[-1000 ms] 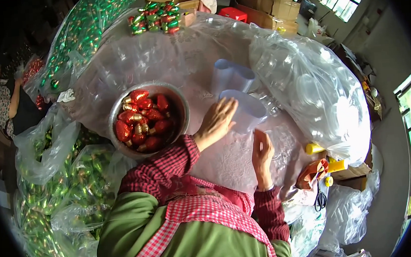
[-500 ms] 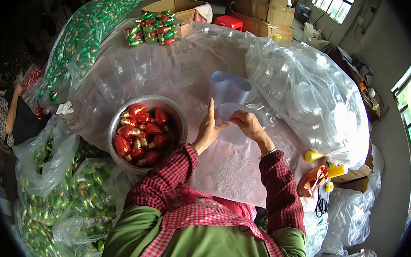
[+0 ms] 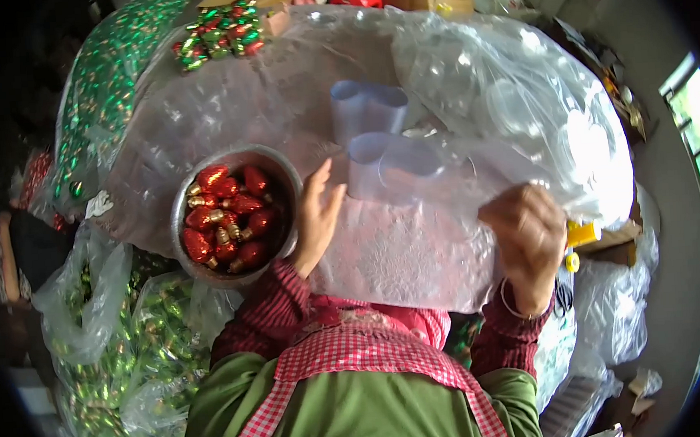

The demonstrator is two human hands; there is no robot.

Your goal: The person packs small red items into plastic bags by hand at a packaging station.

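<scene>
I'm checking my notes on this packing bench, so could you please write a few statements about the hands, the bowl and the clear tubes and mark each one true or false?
1. The metal bowl holds red foil-wrapped pieces. True.
2. The left hand is inside the bowl, gripping a piece. False: it is open, fingers spread, between the bowl and the nearer clear plastic tube.
3. The right hand grips the clear plastic bag at its edge. True.
4. The green foil-wrapped pieces are in the bowl. False: they fill the bags on the person's left.
5. Two clear plastic tubes stand upright ahead of the hands. True.
</scene>
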